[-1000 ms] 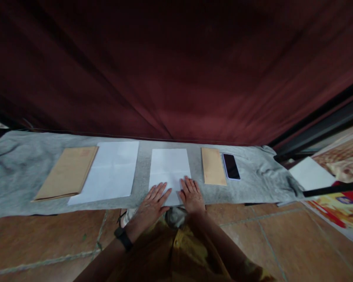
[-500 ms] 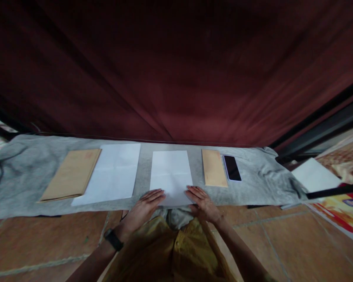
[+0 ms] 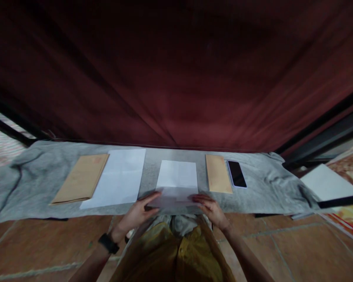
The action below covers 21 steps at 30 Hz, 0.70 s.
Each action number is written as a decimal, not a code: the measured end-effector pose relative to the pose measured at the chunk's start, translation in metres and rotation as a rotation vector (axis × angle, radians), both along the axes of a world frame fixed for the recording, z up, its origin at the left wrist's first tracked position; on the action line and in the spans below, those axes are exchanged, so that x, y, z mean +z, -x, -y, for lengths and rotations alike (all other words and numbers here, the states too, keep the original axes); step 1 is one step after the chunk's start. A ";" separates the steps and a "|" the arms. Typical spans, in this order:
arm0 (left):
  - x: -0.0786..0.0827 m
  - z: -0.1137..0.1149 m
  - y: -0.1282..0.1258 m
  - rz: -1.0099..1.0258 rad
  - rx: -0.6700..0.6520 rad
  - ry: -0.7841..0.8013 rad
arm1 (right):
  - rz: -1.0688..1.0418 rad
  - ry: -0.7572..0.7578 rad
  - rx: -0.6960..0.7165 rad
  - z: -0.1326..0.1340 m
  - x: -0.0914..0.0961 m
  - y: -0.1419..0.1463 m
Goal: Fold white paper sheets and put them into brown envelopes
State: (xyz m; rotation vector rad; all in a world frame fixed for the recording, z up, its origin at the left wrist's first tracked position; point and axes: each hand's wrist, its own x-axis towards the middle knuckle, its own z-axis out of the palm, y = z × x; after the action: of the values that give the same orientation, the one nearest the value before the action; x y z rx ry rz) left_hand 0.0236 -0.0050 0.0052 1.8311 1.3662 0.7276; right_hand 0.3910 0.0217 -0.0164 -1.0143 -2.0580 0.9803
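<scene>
A white sheet of paper [image 3: 178,175] lies in the middle of a grey cloth [image 3: 32,180] spread on the floor. Its near edge is lifted and curled up toward the far side. My left hand [image 3: 137,213] pinches the near left corner of that edge. My right hand [image 3: 211,207] pinches the near right corner. Both hands sit just in front of my knees, which are covered in yellow fabric [image 3: 176,250].
On the cloth to the left lie a larger white sheet [image 3: 117,178] and a brown envelope [image 3: 82,178]. To the right are a smaller brown envelope [image 3: 218,178] and a black phone [image 3: 237,174]. A dark red curtain [image 3: 176,78] hangs behind. Printed papers [image 3: 329,182] lie far right on the tiled floor.
My hands slid from flat on the sheet's lower part to its near corners, then gripped and lifted the near edge upward. The camera tilted slightly.
</scene>
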 end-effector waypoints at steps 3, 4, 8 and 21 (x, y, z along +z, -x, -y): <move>0.001 -0.011 0.003 0.095 0.037 0.086 | -0.091 0.162 -0.076 0.004 0.006 0.004; 0.002 -0.015 0.003 0.104 0.050 0.068 | -0.111 0.202 -0.112 0.004 0.007 0.005; 0.001 -0.030 -0.005 0.060 0.128 0.016 | -0.173 0.259 -0.246 0.000 0.016 0.009; -0.015 -0.023 -0.011 0.145 0.257 0.081 | -0.208 0.270 -0.371 -0.018 -0.008 0.025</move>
State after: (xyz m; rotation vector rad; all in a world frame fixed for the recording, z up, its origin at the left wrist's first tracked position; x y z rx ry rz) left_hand 0.0344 0.0176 -0.0093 1.5250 1.5272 0.9048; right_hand 0.3659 0.0400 -0.0239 -1.3147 -1.5248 1.1268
